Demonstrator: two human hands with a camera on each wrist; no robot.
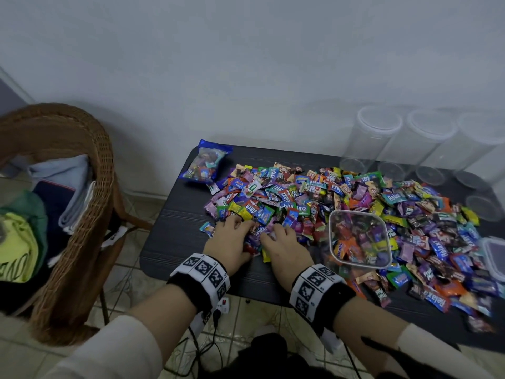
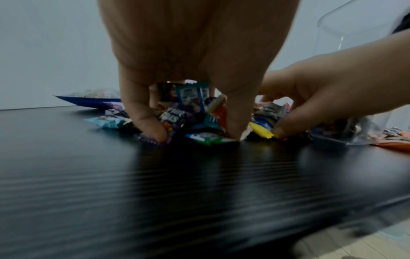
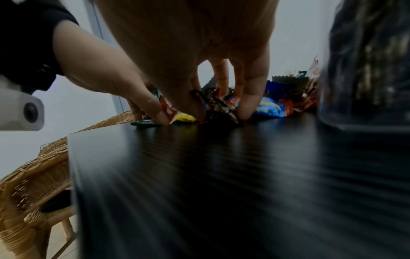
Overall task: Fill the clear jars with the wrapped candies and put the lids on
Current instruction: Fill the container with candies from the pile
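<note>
A big heap of wrapped candies [image 1: 341,198] covers the black table [image 1: 175,242]. A square clear jar [image 1: 359,258], partly filled, stands open in the heap, just right of my hands. At the heap's near left edge my left hand [image 1: 232,231] and right hand [image 1: 278,239] lie side by side. In the left wrist view, the left hand [image 2: 195,61] curls over a clump of candies [image 2: 199,122], fingertips on the table. In the right wrist view, the right hand [image 3: 199,43] curls round candies [image 3: 217,105] the same way. Tall clear round jars [image 1: 377,132] stand empty at the back right.
A sealed blue bag of candies [image 1: 207,162] lies at the table's back left corner. A square clear lid or container [image 1: 494,255] shows at the right edge. A wicker chair [image 1: 82,214] with clothes stands left of the table. Cables and a power strip [image 1: 222,305] lie on the floor.
</note>
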